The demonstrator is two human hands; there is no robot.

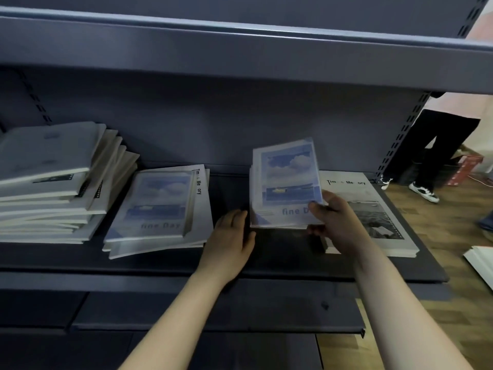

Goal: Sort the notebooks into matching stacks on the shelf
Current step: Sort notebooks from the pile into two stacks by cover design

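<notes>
Right hand (333, 220) pinches the fine Day notebook bundle (286, 182) by its near right corner. Left hand (230, 236) is flat with fingers straight, just beside the bundle's left edge. Second fine Day stack (160, 206) lies further left.

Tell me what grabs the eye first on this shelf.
A tilted bundle of blue sky-print "fine Day" notebooks mid-shelf, gripped at its lower right corner by the right hand, with the left hand open beside its left edge. Far left, a tall, ragged pile of grey notebooks fans out.
</notes>
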